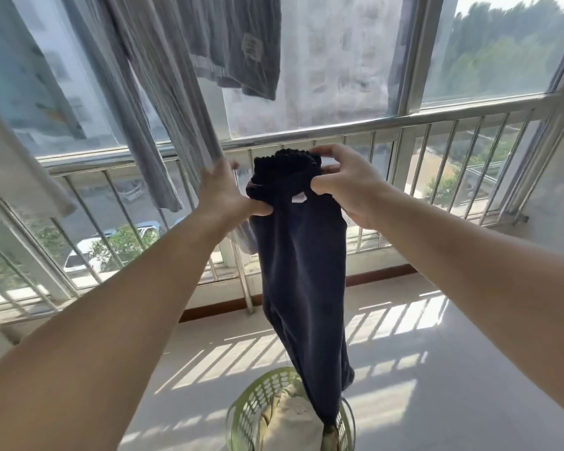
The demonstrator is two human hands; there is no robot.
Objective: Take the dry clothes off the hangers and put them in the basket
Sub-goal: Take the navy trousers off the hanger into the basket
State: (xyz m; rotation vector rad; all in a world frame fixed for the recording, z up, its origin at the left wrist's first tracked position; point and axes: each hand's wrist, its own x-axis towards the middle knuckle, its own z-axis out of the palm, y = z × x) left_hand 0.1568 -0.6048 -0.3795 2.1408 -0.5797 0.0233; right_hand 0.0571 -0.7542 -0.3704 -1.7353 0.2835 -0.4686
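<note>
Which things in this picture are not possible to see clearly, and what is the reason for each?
All in the head view:
- Hangers: cut off by the top edge; the grey garments only show lower parts.
- Green basket: cut off by the bottom edge, its contents partly hidden behind the dark trousers.
- Left hand fingers: hidden behind the trousers' waistband.
- Label on the hanging grey garment: blurred.
</note>
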